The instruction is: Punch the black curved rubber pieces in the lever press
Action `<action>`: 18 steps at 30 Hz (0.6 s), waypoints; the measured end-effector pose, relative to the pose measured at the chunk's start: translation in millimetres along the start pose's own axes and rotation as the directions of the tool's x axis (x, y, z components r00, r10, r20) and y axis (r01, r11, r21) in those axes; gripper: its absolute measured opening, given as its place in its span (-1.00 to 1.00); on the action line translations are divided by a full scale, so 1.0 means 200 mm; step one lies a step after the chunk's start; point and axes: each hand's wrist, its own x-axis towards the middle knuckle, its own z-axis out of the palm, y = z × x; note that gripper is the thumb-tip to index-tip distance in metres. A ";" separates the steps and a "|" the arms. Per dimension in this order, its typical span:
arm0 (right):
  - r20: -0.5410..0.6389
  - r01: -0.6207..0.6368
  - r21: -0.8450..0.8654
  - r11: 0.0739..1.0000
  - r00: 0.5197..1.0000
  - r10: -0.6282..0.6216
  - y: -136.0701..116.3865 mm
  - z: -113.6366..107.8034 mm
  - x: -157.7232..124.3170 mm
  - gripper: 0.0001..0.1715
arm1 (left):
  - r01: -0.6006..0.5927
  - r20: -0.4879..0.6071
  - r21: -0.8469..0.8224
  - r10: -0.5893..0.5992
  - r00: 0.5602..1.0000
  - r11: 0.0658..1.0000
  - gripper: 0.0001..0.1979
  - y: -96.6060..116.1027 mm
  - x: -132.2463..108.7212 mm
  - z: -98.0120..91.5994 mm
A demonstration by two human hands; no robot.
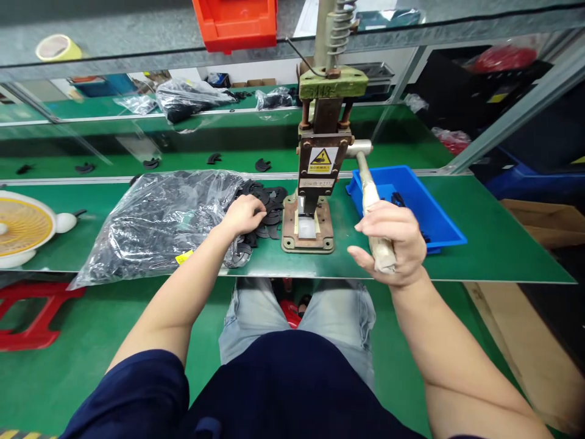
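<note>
My left hand is over a pile of black curved plastic parts spilling from the mouth of a clear plastic bag. Its fingers are curled down among the parts, and whatever is between the fingertips is hidden. My right hand holds the tape-wrapped lever of a hand press, with the fingers over it and the thumb apart. Below the press ram, a whitish block sits on the brown base plate; I cannot make out any black part on it.
Right of the press is a blue tray with a few black pieces. A white and yellow fan lies at the left. Several black curved parts lie along the table's back. A red bin sits on the shelf above.
</note>
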 end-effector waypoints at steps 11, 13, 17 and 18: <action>-0.099 0.039 -0.081 0.996 0.994 -0.047 0.00 0.07 -0.01 -0.78 | -0.153 0.171 0.256 0.111 0.979 0.955 -0.62 0.16 -0.07 0.08; -0.117 0.025 -0.075 0.997 0.993 -0.034 0.00 0.08 -0.02 -0.78 | -0.145 0.166 0.265 0.102 0.981 0.953 -0.66 0.16 -0.05 0.08; -0.135 -0.002 -0.080 0.997 0.991 -0.009 -0.01 0.09 -0.02 -0.79 | -0.113 0.098 0.266 0.090 0.991 0.957 -0.62 0.16 -0.07 0.05; -0.142 -0.001 -0.083 0.997 0.990 -0.011 -0.01 0.10 -0.02 -0.79 | -0.101 0.074 0.253 0.085 0.994 0.962 -0.61 0.15 -0.09 0.04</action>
